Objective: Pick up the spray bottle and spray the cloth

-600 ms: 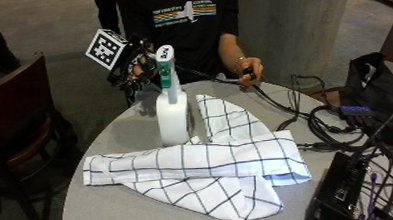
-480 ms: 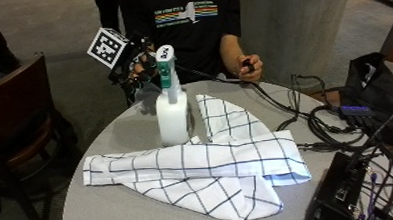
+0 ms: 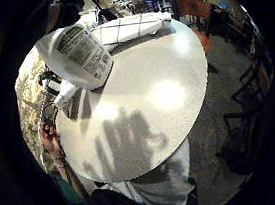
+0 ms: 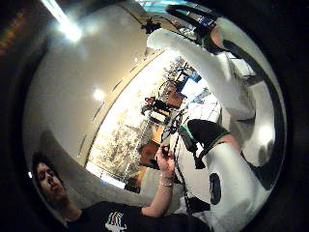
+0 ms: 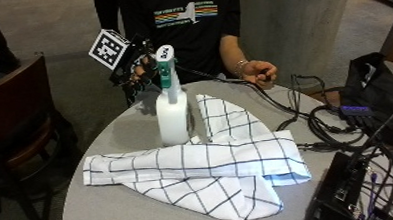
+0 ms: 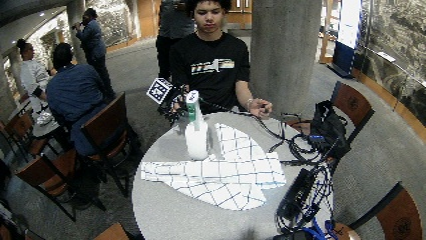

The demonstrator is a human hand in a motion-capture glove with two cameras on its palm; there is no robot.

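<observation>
gloved right hand [image 5: 136, 75] right behind the bottle's green sprayer top, fingers spread, holding nothing, lined up for a grab | spray bottle [image 5: 170, 111] upright mid-table | checked cloth [image 5: 206, 174] spread on its near side, easy target

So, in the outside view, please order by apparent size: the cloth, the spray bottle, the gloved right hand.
1. cloth, clearly the largest.
2. spray bottle.
3. gloved right hand, smallest; it is partly hidden and farther from the camera, so less sure.
</observation>
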